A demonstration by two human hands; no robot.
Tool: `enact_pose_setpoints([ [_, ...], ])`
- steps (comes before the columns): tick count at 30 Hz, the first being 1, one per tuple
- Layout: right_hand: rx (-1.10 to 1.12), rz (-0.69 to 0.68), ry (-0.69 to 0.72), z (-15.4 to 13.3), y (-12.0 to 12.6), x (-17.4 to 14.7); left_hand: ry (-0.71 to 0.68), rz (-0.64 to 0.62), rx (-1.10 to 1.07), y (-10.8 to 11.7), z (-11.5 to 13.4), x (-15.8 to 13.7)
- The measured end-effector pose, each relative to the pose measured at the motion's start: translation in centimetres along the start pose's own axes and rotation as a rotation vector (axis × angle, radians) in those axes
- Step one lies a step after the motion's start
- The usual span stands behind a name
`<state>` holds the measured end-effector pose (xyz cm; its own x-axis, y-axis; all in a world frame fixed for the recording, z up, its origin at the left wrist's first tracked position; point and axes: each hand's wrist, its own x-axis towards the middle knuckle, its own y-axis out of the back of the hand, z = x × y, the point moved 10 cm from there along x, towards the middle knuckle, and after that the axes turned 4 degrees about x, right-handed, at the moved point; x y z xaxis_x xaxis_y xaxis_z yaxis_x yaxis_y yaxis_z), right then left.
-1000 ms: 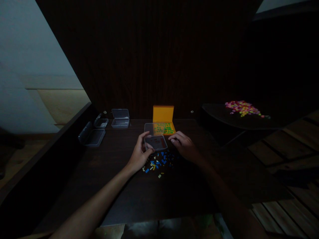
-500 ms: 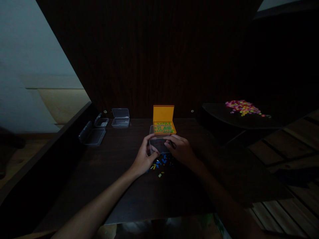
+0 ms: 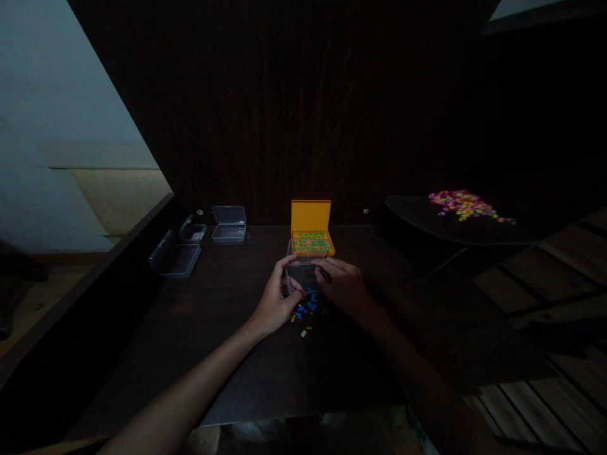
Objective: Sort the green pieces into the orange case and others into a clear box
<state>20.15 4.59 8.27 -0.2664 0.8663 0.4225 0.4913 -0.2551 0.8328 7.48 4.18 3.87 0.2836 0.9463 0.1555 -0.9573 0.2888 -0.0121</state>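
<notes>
Between my hands is a clear plastic box [image 3: 303,276] with its lid raised, tilted toward me above the table. My left hand [image 3: 279,294] is closed around its left side, thumb at the near edge. Against the right side, my right hand [image 3: 342,284] grips the box's edge with bent fingers; a small dark gap shows under them. Below the box lie scattered small blue and yellow pieces [image 3: 310,306], partly hidden by it, and a pale piece [image 3: 303,333] sits nearer me. Just behind stands an open yellow box [image 3: 310,217] with green pieces inside.
Open clear boxes stand at the back left: one box [image 3: 229,234] by the back panel, a small box [image 3: 192,234] and a larger box [image 3: 183,261]. A pile of pink and yellow bits [image 3: 462,205] rests on a dark shelf [image 3: 412,212] at right. A raised board [image 3: 95,316] edges the left.
The clear box has tilted slightly, and its raised lid now shows less distinctly in front of the yellow box. My right fingers have shifted a little along its far edge.
</notes>
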Motion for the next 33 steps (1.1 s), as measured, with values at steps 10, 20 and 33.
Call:
enact_pose_setpoints([
  [10, 0.016, 0.077, 0.070, -0.4, 0.3, -0.2, 0.010, 0.009, 0.006, 0.1, -0.1, 0.1],
  [20, 0.184, 0.224, 0.075, 1.8, 4.2, 0.3, 0.002, 0.078, -0.031, 2.0, -0.2, 1.0],
  [33, 0.112, -0.361, 0.125, 2.8, -2.0, -1.0, -0.032, 0.153, 0.018, 4.4, -0.7, 1.9],
])
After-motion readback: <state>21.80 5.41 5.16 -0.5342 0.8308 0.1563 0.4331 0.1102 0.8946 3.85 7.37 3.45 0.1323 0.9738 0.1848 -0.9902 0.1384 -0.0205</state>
